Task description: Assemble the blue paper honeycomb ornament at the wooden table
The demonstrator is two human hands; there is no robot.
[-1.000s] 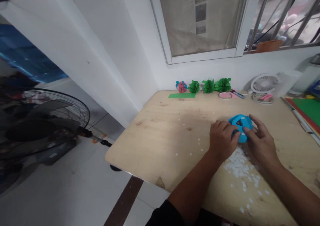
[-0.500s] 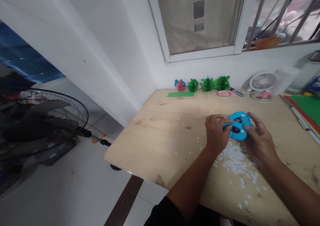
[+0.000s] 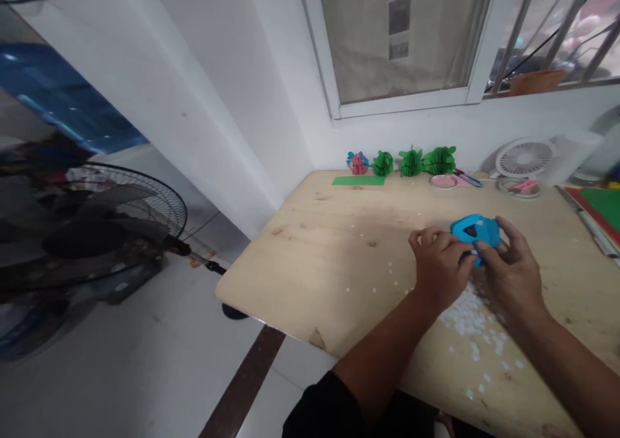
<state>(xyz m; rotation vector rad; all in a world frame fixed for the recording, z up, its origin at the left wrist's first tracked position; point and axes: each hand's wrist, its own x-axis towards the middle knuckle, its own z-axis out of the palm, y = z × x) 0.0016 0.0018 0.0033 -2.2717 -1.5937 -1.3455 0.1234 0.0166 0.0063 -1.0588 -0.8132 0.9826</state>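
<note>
A blue paper cut-out (image 3: pixel 477 226) with dark openings in it is held above the table's right half. White squares are stuck on its face. My right hand (image 3: pixel 516 273) grips its right side, thumb in front and fingers behind. My left hand (image 3: pixel 438 267) pinches at its lower left edge, fingers closed together, and a small white bit shows at the fingertips. The hands cover the lower part of the cut-out. Beneath them many small white squares (image 3: pixel 469 315) lie scattered on the wooden table (image 3: pixel 300 263).
Folded green paper figures (image 3: pixel 411 161) and a pink-and-blue one (image 3: pixel 358 163) line the wall. Nearby are a green paper strip (image 3: pixel 358 180), a blue cutter (image 3: pixel 468 178), a tape ring (image 3: pixel 444 181) and a small white fan (image 3: pixel 526 157). Coloured sheets (image 3: pixel 600 205) lie right; a large fan (image 3: pixel 97 231) stands left.
The blue cut-out has tilted, and its lower opening is now hidden by my fingers. My left hand has shifted to a closed pinch at its lower edge. The whole view has turned slightly left.
</note>
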